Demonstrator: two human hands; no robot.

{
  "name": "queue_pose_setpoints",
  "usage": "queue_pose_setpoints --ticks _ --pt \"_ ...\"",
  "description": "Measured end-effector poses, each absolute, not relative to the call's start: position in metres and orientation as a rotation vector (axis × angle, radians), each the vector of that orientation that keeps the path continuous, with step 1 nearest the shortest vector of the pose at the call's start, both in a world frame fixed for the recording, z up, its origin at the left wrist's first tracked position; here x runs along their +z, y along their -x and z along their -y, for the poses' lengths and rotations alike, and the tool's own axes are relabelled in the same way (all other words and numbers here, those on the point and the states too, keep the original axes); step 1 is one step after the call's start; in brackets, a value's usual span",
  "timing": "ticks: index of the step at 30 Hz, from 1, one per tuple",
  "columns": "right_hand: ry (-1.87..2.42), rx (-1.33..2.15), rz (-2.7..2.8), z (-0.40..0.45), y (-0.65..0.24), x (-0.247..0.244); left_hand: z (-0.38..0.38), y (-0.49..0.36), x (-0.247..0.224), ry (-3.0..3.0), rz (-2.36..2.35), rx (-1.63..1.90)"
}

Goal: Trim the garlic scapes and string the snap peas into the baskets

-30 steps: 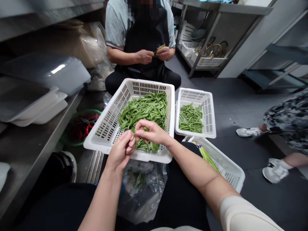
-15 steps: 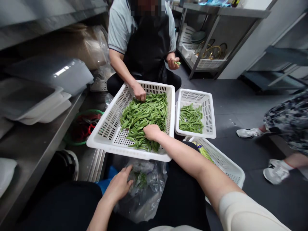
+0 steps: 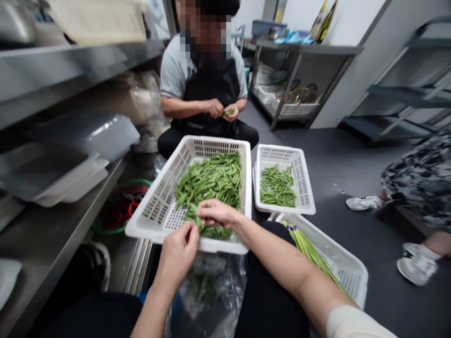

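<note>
Both hands on one pea pod at near rim of big basket.
Left hand (image 3: 178,251) and right hand (image 3: 218,213) pinch pea pod (image 3: 198,220) over pile of pods (image 3: 211,180); big basket (image 3: 158,206) beyond plastic bag (image 3: 211,291); small basket (image 3: 303,180) right; seated person (image 3: 202,89) opposite.

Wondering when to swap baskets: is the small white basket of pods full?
Not full. The small white slotted plastic basket holds one shallow layer of green pods; its upper walls show bare.

no readable text, label, brand, number or sign anywhere. white baskets (image 3: 211,145) plain and unmarked. bottles (image 3: 322,21) on the far shelf show labels too small and blurred to read. plastic bag (image 3: 211,291) carries no legible print.
</note>
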State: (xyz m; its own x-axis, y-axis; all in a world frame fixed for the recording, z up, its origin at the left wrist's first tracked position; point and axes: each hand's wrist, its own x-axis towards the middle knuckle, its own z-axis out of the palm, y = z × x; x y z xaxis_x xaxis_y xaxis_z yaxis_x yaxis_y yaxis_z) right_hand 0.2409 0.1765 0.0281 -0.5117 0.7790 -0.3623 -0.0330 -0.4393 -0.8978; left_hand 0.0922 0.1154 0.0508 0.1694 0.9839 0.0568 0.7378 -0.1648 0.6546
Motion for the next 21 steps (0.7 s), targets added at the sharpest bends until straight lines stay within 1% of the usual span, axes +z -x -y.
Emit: queue_pose_setpoints --ticks 9,12,14,18,20,21 --pt "1.098 1.884 1.083 -0.175 -0.234 0.024 -0.122 -0.097 0.052 -2.054 -1.613 0.72" --pt "1.022 1.968 1.099 -0.174 -0.238 0.028 -0.121 -0.094 0.055 -1.998 -1.569 0.782" --pt "0.925 2.088 1.118 -0.175 -0.245 0.032 -0.122 -0.088 0.057 -1.794 -1.575 0.884" --pt "0.687 2.281 1.139 -0.179 -0.256 0.034 -0.131 -0.069 0.058 -1.1 -1.562 1.234" --pt "0.627 2.328 1.133 -0.18 -0.257 0.033 -0.135 -0.064 0.056 -0.973 -1.527 1.251" --pt "0.619 2.344 1.135 -0.18 -0.256 0.032 -0.136 -0.064 0.054 -1.008 -1.513 1.19"
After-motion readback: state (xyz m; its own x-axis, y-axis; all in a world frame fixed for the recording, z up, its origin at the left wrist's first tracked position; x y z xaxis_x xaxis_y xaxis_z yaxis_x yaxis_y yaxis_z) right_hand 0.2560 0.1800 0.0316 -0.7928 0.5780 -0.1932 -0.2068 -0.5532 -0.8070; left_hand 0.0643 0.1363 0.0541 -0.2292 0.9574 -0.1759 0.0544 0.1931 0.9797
